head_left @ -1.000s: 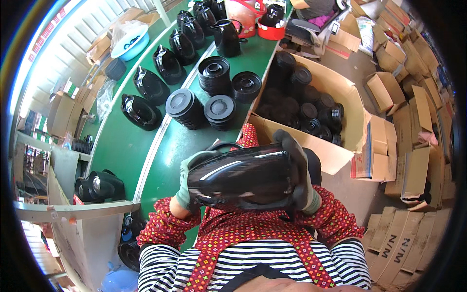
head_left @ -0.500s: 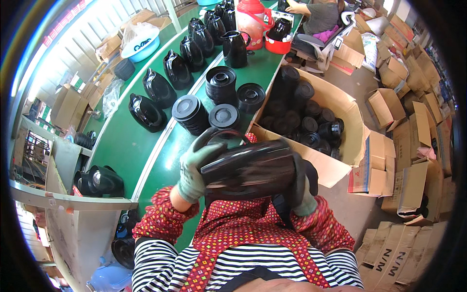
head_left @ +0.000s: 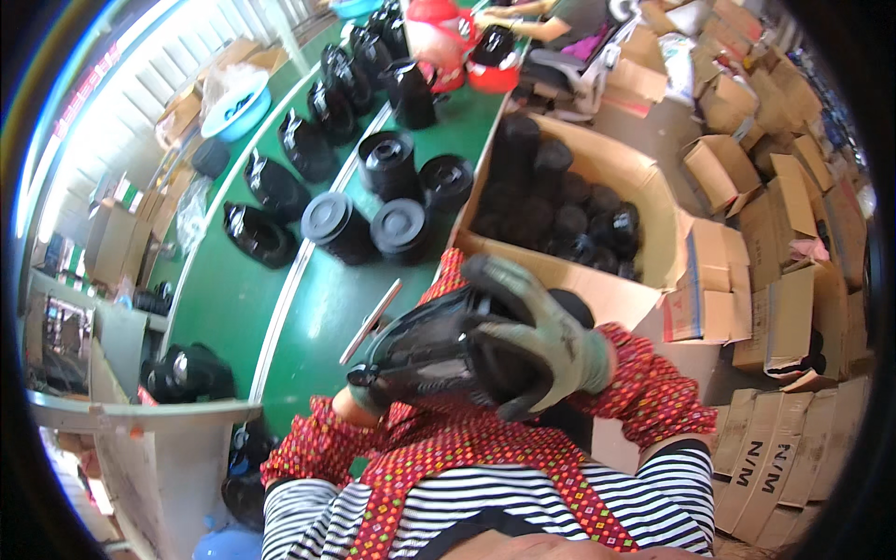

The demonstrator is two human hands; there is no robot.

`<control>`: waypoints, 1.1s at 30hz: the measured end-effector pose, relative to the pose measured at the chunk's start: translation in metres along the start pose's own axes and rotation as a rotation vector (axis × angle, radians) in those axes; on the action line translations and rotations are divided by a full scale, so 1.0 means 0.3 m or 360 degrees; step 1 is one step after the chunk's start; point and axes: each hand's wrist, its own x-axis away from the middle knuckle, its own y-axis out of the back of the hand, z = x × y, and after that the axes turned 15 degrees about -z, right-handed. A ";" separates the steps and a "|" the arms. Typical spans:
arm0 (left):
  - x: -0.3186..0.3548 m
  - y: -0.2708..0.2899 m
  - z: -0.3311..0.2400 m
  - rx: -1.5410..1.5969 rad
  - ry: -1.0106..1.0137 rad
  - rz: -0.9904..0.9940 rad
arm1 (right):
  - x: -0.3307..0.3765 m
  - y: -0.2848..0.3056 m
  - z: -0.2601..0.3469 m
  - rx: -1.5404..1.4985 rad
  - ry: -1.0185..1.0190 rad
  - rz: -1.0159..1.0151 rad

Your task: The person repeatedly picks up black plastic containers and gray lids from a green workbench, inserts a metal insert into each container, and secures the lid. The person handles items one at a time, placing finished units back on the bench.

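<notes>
A glossy black jug [head_left: 425, 353] lies sideways across my chest, held between both gloved hands. My left hand [head_left: 367, 397] closes on its left end, most of its fingers hidden behind the jug. My right hand [head_left: 551, 353], in a grey-green glove with a dark palm, curls its spread fingers round the right end. A thin pale strip [head_left: 371, 322] sticks up beside the jug's left part; I cannot tell whether it is the jug's handle or something separate. Round black lids [head_left: 329, 217] and stacked black round parts [head_left: 387, 154] stand on the green table beyond.
Upright black jugs [head_left: 305, 145] line the green table [head_left: 210, 303]. An open carton [head_left: 644, 201] of black cylindrical parts stands to the right. Farther back are a red-and-white container [head_left: 436, 47], a blue basin [head_left: 236, 112] and a seated person's arm [head_left: 523, 26]. Cartons [head_left: 723, 177] crowd the right side.
The jug has come lower and closer to my body and has turned. My right hand has moved from its side to over its right end. The view has shifted slightly.
</notes>
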 end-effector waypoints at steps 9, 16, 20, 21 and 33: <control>-0.054 0.131 -0.126 -0.0100 -0.0634 -0.0512 | 0.093 -0.162 -0.073 -0.0716 -0.0752 -0.1163; -0.037 0.115 -0.268 -0.1207 -0.0898 -0.0654 | 0.297 -0.308 -0.187 -0.1587 -0.1561 -0.1533; -0.035 0.141 -0.343 -0.1716 -0.0768 -0.0667 | 0.317 -0.297 -0.183 -0.0895 -0.1371 -0.1181; -0.044 0.136 -0.350 -0.1920 -0.0747 -0.0685 | 0.259 -0.295 -0.127 -0.0940 -0.1309 -0.1197; 0.029 0.062 -0.459 -0.1459 -0.0970 -0.0184 | 0.089 -0.116 -0.023 0.0355 -0.0568 -0.0031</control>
